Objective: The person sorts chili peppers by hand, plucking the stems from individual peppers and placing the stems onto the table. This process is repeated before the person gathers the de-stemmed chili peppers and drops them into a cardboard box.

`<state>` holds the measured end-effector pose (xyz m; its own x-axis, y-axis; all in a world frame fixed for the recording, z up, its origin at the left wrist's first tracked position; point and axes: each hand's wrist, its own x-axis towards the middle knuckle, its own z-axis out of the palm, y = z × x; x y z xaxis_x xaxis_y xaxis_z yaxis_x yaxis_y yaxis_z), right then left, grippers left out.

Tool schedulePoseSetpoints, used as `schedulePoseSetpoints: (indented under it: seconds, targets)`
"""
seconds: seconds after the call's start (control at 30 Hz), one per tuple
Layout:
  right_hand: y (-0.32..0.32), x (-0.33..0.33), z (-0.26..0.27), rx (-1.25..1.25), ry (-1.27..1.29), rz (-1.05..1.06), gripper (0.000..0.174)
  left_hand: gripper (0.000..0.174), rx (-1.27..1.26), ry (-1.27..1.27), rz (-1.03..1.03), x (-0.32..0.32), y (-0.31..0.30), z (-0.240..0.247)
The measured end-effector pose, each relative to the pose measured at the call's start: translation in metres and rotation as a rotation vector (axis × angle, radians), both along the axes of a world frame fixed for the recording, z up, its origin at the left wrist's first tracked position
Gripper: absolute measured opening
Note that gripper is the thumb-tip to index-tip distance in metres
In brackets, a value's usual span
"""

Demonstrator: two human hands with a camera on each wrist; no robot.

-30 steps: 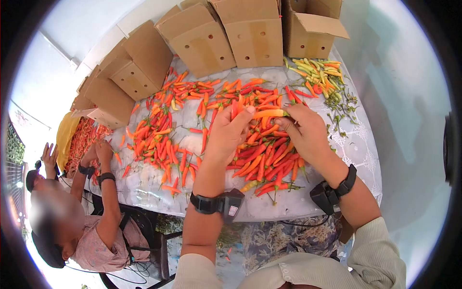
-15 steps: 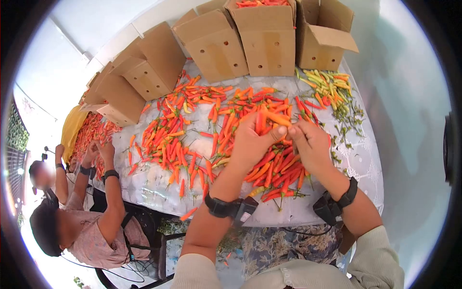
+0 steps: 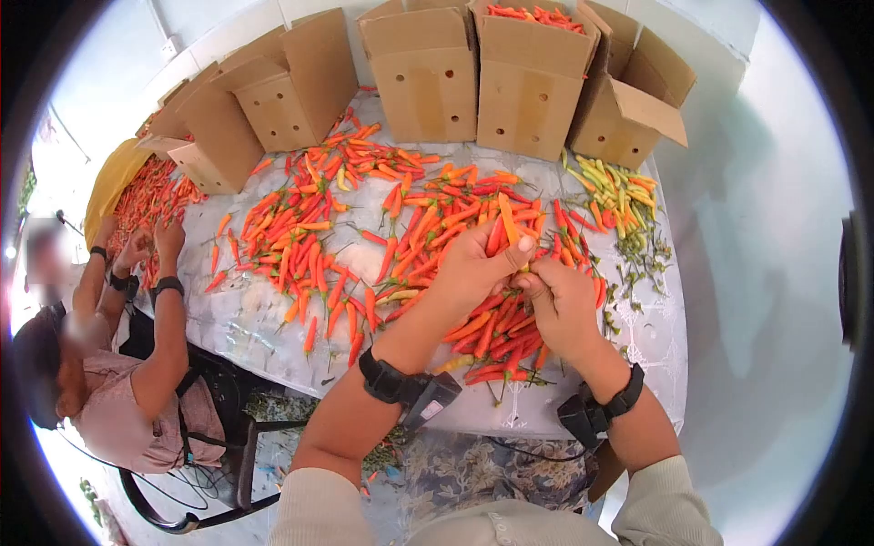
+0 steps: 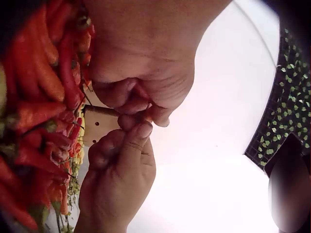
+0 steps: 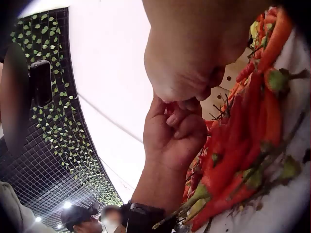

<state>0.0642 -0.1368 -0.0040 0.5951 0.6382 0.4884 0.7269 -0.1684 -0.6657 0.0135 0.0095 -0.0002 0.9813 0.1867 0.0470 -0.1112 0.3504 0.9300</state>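
In the head view the left hand [image 3: 475, 268] grips orange and red peppers [image 3: 507, 218], which stick up past its thumb. Against it, the right hand [image 3: 564, 305] has its thumb and fingertips pinched at the lower, stem end of the orange pepper. Both hands meet above a heap of red and orange peppers [image 3: 492, 341]. The left wrist view shows the fingertips of the left hand [image 4: 141, 58] and right hand [image 4: 119, 174] touching; only a bit of orange shows between them. Most of the held peppers is hidden by the fingers there.
Cardboard boxes [image 3: 423, 96] line the back of the table, one with red peppers [image 3: 537, 16] in it. Yellow-green peppers [image 3: 619, 191] and green stems [image 3: 645, 255] lie at the right. Another person [image 3: 137, 391] works at the left, near a yellow bag [image 3: 109, 187].
The orange pepper in the left hand has turned from lying sideways to pointing upward. The right fingertips have moved to its lower end. The head view has shifted, so both hands appear lower.
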Motion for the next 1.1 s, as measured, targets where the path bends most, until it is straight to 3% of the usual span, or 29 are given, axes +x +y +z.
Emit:
schedulePoseSetpoints:
  seconds: [0.3, 0.47, 0.57, 0.7, 0.8, 0.9, 0.93, 1.03, 1.1]
  targets:
    - [0.0, 0.005, -0.005, 0.054, -0.212, 0.072, 0.009, 0.022, -0.252, 0.069, -0.129, -0.002, 0.008, 0.004]
    - [0.0, 0.001, -0.001, 0.031, 0.029, 0.062, 0.009, 0.018, -0.341, 0.034, -0.151, 0.0, 0.018, -0.002]
    - [-0.008, 0.009, -0.001, 0.113, 0.163, -0.202, 0.015, 0.014, -0.401, -0.008, 0.055, -0.008, 0.015, 0.026]
    - [-0.029, 0.054, 0.01, 1.017, 0.463, -0.493, 0.036, 0.01, -0.262, -0.073, 0.409, -0.001, 0.053, 0.011]
    - [-0.041, 0.074, 0.017, 1.351, 0.917, -0.575, 0.046, 0.016, 0.114, -0.064, 0.73, 0.0, 0.084, -0.001]
    - [-0.037, 0.075, -0.004, 1.086, 0.975, -0.377, 0.051, 0.027, 0.739, 0.088, 0.851, 0.001, 0.102, -0.011]
    - [-0.032, 0.068, -0.006, 1.005, 0.952, -0.332, 0.048, 0.035, 0.824, 0.2, 0.849, -0.004, 0.093, -0.006]
    - [-0.012, 0.037, 0.003, 0.685, 0.796, -0.265, 0.05, 0.035, 1.191, 0.354, 0.525, -0.008, 0.091, -0.01]
    - [-0.004, 0.027, -0.002, 0.585, 0.757, -0.227, 0.041, 0.035, 1.127, 0.419, 0.476, -0.008, 0.088, -0.006]
